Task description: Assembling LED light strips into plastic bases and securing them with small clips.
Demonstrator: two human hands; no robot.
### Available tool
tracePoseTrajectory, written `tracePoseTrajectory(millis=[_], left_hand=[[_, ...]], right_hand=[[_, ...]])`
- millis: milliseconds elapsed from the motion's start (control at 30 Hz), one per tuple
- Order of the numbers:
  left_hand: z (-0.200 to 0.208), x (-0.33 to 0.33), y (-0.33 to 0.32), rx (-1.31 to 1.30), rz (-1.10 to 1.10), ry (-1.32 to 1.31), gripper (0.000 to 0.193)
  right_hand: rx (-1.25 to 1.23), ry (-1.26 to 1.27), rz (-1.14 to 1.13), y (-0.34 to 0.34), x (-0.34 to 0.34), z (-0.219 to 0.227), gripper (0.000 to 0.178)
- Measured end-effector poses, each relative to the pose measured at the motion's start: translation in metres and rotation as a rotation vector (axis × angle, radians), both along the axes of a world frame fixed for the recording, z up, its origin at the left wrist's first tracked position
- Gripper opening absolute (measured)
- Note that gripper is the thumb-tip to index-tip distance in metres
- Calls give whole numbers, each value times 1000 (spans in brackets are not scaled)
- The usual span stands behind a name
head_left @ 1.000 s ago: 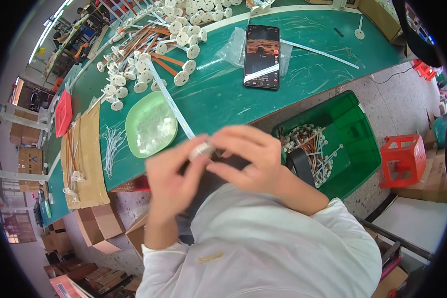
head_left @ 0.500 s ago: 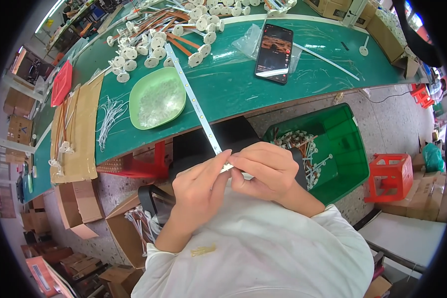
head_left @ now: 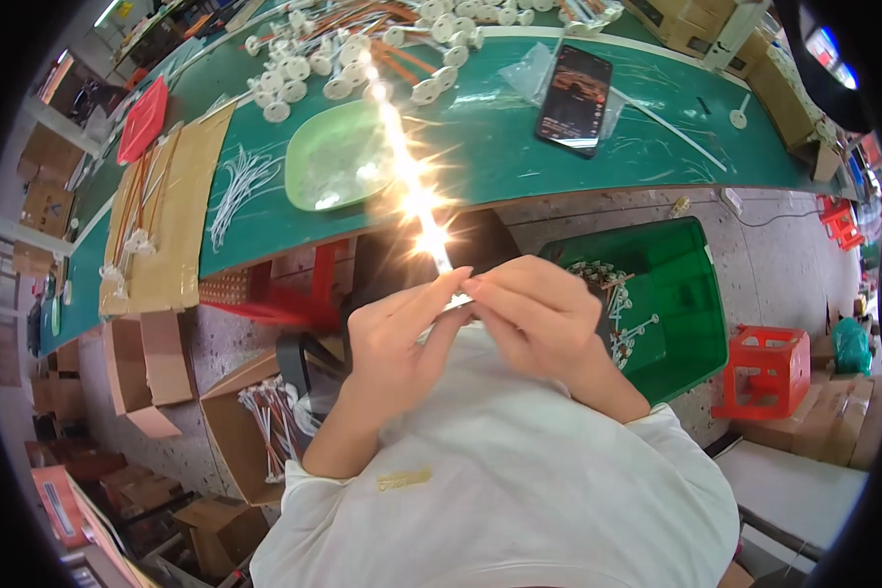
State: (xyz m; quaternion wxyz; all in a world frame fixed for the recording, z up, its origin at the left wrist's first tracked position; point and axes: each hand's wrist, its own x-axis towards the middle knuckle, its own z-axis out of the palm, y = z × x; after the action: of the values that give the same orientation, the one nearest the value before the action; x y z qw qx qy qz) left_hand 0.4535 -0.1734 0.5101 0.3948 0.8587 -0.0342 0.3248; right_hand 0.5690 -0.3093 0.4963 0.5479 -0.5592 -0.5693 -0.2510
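Your left grip [head_left: 397, 338] and right grip [head_left: 539, 314] both pinch one thin white strip [head_left: 431, 245] that runs up and away toward the desk [head_left: 578, 181] ahead.

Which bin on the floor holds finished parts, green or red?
The green bin, right of the hands: white round-headed pieces lie inside. The red crate beside it looks empty.

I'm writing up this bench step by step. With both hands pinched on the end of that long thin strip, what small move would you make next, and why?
Probably keep the pinch and finish working the strip's near end. Both the left hand and the right hand meet fingertip to fingertip on the thin strip, which runs up over the green table and glares in the light. What sits between the fingertips is hidden, so this is a guess.
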Motion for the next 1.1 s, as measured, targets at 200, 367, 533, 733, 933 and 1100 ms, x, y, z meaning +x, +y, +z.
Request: tracePoseTrajectory(millis=[200, 367, 533, 733, 933, 1100], left_hand=[[-2, 0, -4, 110, 47, -100, 40], [4, -2, -2, 74, -9, -206, 42], [-9, -19, 15, -397, -438, -173, 83], [-2, -23, 13, -739, -410, -5, 43], [-2, -30, 24, -770, -359, 140, 33], [-8, -26, 18, -817, -387, 41, 32]], right_hand=[[-29, -65, -139, -1, -15, 2, 25], [66, -141, -116, 2, -16, 2, 26], [55, -257, -36, 1, -15, 9, 22], [61, -285, 29, 6, -14, 2, 20], [72, -280, 36, 10, -15, -6, 31], [68, -239, 32, 9, -15, -9, 30]])
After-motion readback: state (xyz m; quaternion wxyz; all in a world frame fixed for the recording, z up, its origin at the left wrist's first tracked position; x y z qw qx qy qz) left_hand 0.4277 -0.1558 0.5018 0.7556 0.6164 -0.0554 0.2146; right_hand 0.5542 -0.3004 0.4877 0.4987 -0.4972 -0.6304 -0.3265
